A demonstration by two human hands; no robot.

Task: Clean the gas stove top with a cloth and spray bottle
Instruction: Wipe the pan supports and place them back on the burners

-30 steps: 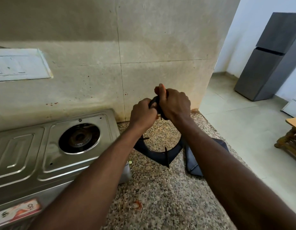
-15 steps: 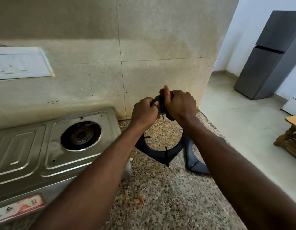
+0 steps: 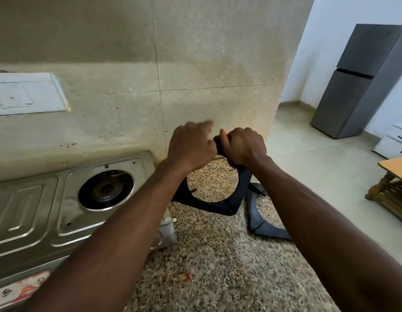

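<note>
White rectangular switch plate (image 3: 26, 93): fixed to the beige wall at the far left.

Stainless-steel gas stove top (image 3: 33, 212): stands at the left of the speckled granite surface (image 3: 206, 266), against the wall. Its round recessed well (image 3: 96, 208) is uncovered and contains one dark burner (image 3: 105, 190).

Left hand (image 3: 191, 145): raised just right of the stove, touching the right hand. Its fingers are blurred, so its grip cannot be told.

Right hand (image 3: 245, 147): fingers curled round the top corner of a black square metal pan support (image 3: 218, 207). The support is tilted up on edge with its lower corner near the surface.

Second black pan support (image 3: 265, 226): lies flat just beside the first, partly hidden by the right forearm.

Far right, on the floor: a grey two-door refrigerator (image 3: 364, 79) and a wooden table (image 3: 393, 183).
</note>
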